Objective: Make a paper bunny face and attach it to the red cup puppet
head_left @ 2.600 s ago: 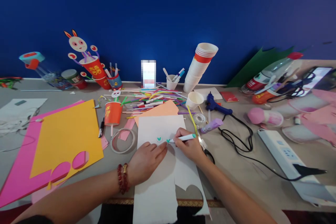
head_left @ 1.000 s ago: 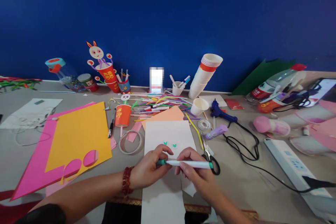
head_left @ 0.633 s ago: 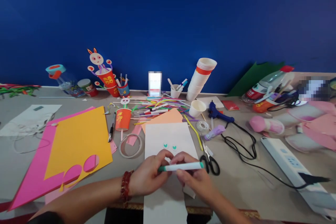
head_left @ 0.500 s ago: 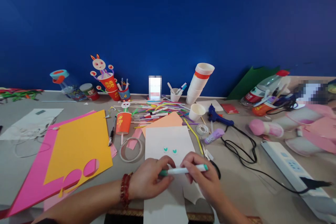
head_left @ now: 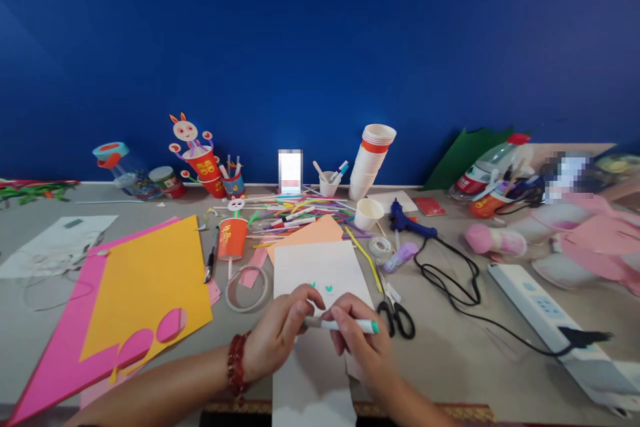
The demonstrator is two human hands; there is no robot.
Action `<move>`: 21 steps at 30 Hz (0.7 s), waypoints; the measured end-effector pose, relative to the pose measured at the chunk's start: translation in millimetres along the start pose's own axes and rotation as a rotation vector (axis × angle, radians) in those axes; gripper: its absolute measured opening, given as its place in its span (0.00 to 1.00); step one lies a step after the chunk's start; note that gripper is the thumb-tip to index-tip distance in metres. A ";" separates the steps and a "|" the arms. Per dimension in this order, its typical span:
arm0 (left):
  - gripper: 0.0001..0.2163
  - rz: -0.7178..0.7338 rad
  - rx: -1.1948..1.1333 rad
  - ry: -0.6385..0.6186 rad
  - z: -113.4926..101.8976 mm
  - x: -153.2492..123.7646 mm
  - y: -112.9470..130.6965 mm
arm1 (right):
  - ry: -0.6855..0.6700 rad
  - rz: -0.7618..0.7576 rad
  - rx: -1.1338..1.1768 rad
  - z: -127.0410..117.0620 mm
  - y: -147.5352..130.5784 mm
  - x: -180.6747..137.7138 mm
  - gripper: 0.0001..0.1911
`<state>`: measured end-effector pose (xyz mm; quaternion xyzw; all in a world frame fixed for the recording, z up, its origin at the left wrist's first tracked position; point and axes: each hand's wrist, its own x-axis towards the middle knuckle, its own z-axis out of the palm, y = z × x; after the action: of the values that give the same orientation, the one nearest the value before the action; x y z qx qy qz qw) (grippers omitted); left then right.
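Both hands meet over the white paper sheet (head_left: pixel 320 267) at the table's near edge: the right hand (head_left: pixel 363 340) is closed around the barrel of a teal-capped marker (head_left: pixel 345 325) held level, and the left hand (head_left: pixel 280 333) pinches its other end (capping it, by my reading). Seating the cap calls for a straight push along the barrel. Fingers hide the tip, and the teal marks (head_left: pixel 329 289) beyond are half covered.

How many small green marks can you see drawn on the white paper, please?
2: one green mark shows just above the right hand; the other green mark is mostly hidden behind the left hand. More may be covered.
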<state>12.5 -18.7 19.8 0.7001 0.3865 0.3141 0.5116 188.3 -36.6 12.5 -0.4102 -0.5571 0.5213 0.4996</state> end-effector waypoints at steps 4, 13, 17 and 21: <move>0.21 -0.040 0.107 -0.049 2.6 6.2 -7.0 | -0.026 -0.071 -0.088 3.1 1.9 2.6 0.20; 0.14 0.574 0.122 0.143 -9.7 4.5 9.8 | 0.045 -0.089 0.130 25.2 9.2 -5.2 0.21; 0.17 0.588 0.045 0.169 0.1 1.7 20.4 | 0.142 -0.066 0.243 32.3 21.0 -12.3 0.22; 0.14 0.455 0.068 0.133 7.0 8.4 24.1 | 0.094 -0.076 0.202 23.2 16.5 -1.2 0.22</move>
<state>27.9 -19.0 41.4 0.7637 0.2621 0.4537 0.3771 164.6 -39.8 -3.0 -0.3603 -0.4927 0.5355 0.5836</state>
